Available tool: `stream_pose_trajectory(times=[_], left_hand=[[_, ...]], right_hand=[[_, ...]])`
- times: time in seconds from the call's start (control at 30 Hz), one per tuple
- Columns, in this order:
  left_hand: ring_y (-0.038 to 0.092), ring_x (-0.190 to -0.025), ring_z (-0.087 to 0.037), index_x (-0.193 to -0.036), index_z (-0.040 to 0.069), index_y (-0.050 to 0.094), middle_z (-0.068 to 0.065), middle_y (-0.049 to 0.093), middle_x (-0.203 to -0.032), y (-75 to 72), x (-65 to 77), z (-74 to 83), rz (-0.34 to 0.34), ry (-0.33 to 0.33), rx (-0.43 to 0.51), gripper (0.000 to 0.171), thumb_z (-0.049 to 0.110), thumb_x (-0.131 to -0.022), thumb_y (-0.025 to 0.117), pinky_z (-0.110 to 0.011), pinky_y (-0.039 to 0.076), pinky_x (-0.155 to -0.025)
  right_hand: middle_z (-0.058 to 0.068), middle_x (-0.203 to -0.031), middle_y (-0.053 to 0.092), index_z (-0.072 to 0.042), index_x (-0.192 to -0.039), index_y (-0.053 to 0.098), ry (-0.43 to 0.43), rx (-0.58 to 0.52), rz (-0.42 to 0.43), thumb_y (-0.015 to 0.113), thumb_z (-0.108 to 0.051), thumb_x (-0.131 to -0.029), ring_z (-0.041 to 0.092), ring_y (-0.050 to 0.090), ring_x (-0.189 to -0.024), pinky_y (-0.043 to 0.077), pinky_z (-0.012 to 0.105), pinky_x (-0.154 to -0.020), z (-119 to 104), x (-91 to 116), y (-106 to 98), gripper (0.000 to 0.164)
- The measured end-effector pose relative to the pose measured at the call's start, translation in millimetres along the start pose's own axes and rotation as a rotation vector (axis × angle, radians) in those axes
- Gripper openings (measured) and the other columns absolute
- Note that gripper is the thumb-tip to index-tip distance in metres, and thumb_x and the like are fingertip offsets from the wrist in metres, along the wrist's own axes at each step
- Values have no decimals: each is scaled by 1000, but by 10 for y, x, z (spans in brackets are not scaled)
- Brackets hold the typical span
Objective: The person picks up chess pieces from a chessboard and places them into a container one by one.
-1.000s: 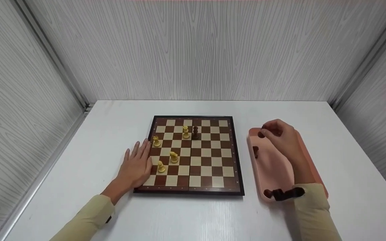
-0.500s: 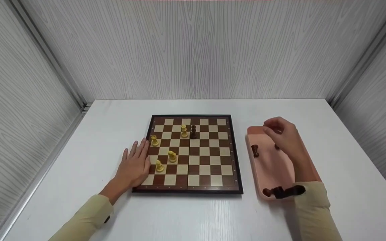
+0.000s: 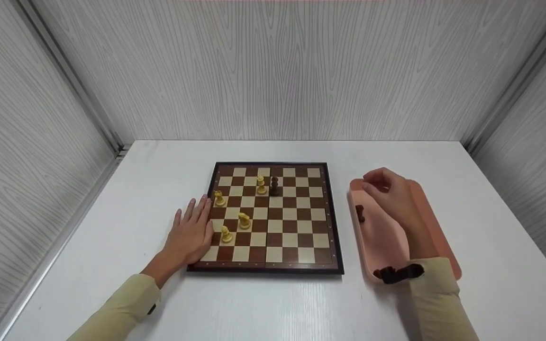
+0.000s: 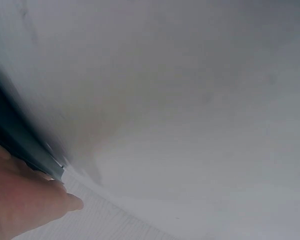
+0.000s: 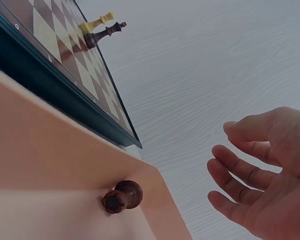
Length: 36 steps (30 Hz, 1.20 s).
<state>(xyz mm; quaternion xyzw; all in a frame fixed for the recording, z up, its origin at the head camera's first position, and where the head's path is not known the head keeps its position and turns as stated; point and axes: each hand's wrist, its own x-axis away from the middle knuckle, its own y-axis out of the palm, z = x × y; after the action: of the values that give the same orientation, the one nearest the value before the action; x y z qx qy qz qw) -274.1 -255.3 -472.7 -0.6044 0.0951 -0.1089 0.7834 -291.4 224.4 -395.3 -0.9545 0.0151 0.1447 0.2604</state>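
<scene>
My left hand (image 3: 185, 239) rests with straight fingers against the left edge of the chessboard (image 3: 301, 271). Near those fingers stands a crown-topped yellow chess piece (image 3: 220, 199). A yellow knight (image 3: 243, 220) and a small yellow piece (image 3: 226, 235) stand closer to me. Farther back, a tall yellow piece (image 3: 261, 185) stands beside a dark one (image 3: 274, 186). My right hand (image 3: 389, 194) is above the pink tray (image 3: 424, 208), fingers loosely bent, nothing between them in the right wrist view. Inside the tray, a dark chess piece (image 5: 122, 197) lies by the wall.
Another dark piece (image 3: 378, 273) lies at the tray's near end, partly covered by a black device on the right wrist. White tabletop (image 3: 296, 308) surrounds board and tray. A grey wood-grain wall (image 3: 273, 71) rises behind the table.
The right hand has let go of the dark piece it pinched a second ago; that piece showed below the hand in the tray, now hidden. The hand then shifted slightly left. The left hand stays put.
</scene>
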Motion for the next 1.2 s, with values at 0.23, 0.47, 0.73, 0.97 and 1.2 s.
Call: stream_pose_trajectory(times=[0.23,0.47,0.73,0.97,1.2], left_hand=[[7,-156,-39,-164,1,12,-14,11,-171,-18,1,4,1,2,-6,61,29,-111,23,-62,6,-122],[9,-156,-40,-163,-1,15,-17,14,-170,-39,-18,14,18,5,-1,61,28,-111,27,-63,9,-121],[10,-156,-40,-163,-1,15,-16,14,-170,-23,5,23,16,9,-8,60,27,-111,27,-63,10,-122],[11,-156,-40,-163,-1,17,-16,15,-170,-27,10,18,23,12,-11,60,27,-111,28,-63,11,-121],[9,-156,-40,-163,0,14,-16,13,-170,-32,11,20,8,2,1,61,29,-111,25,-62,9,-122]], right_hand=[[15,-110,69,4,-117,67,-11,-9,2,68,-8,-99,23,63,-99,50,20,-85,-34,-13,70,21],[14,-111,70,2,-116,68,-34,-24,-16,69,-11,-100,25,65,-105,52,27,-93,-105,-38,124,21],[15,-111,68,5,-119,66,-29,-86,-47,69,-10,-99,25,66,-106,53,36,-97,-197,-31,248,25],[19,-112,68,5,-118,66,-23,-76,-37,70,-6,-98,29,65,-107,52,46,-99,-335,-49,422,23],[29,-112,65,11,-117,64,-62,-130,-68,68,2,-96,39,63,-108,50,52,-101,-712,-40,539,23]])
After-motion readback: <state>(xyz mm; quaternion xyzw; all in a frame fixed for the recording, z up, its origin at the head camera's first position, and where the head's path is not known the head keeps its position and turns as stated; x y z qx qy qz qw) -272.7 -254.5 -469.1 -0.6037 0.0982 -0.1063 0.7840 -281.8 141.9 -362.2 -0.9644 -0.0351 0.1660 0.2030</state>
